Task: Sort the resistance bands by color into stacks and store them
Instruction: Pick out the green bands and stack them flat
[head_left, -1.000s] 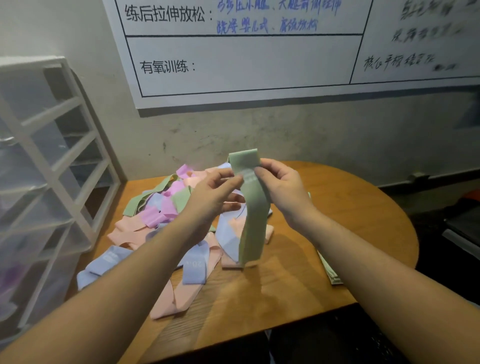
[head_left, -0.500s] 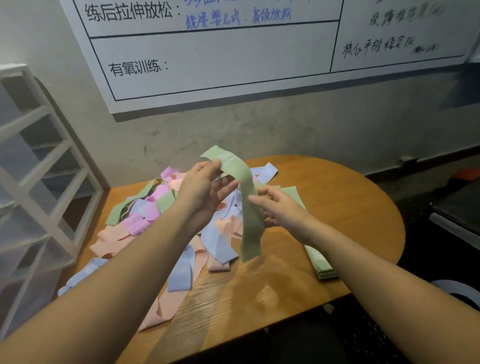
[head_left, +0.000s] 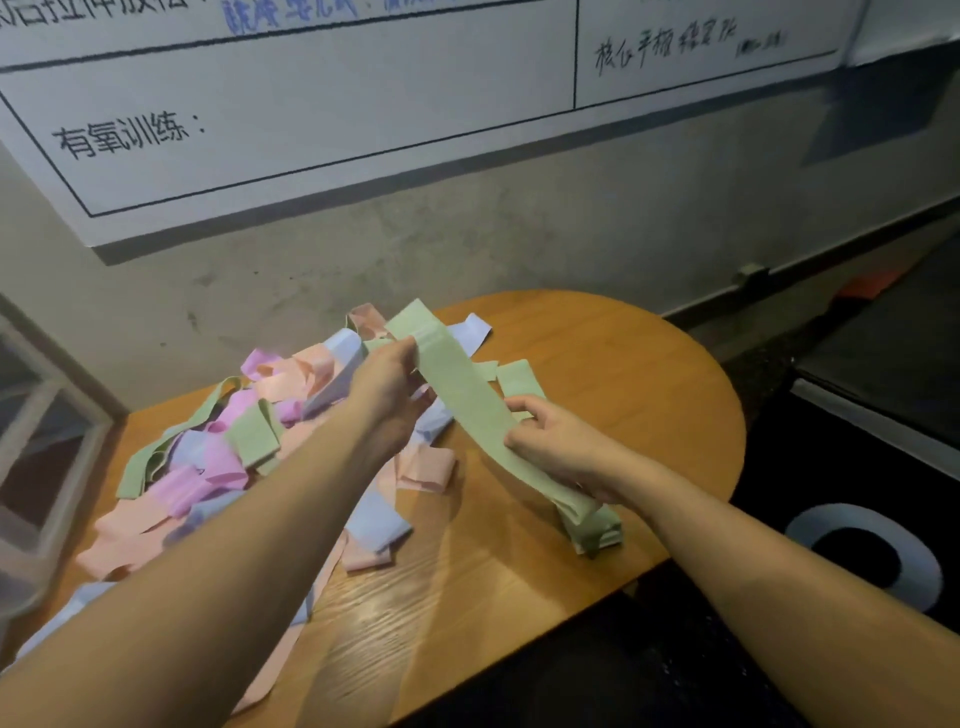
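We see a green band (head_left: 465, 400) stretched on a slant across the middle of the frame, held at both ends above the desk (head_left: 623, 374). The left hand (head_left: 389, 387) pinches its upper end, just left of centre, with the fingers curled round the edge of the strip. The right hand (head_left: 558, 447) grips the lower stretch of the same band, thumb on top and fingers folded beneath it, right of centre. Below the right hand, toward the lower right edge of the desk, lies a green stack (head_left: 592, 525) of flat bands, and the held band's lower end runs down to it; we cannot tell whether it touches. To the left of the hands, a loose pile (head_left: 218, 457) of pink, peach, blue and green bands spreads over the left half of the desk, partly hidden by the left forearm. A few green pieces (head_left: 517, 376) lie just behind the held band, near the centre. A white whiteboard (head_left: 363, 104) with ruled boxes and handwriting fills the top of the frame, and a white shelf frame (head_left: 52, 441) shows at the left edge.
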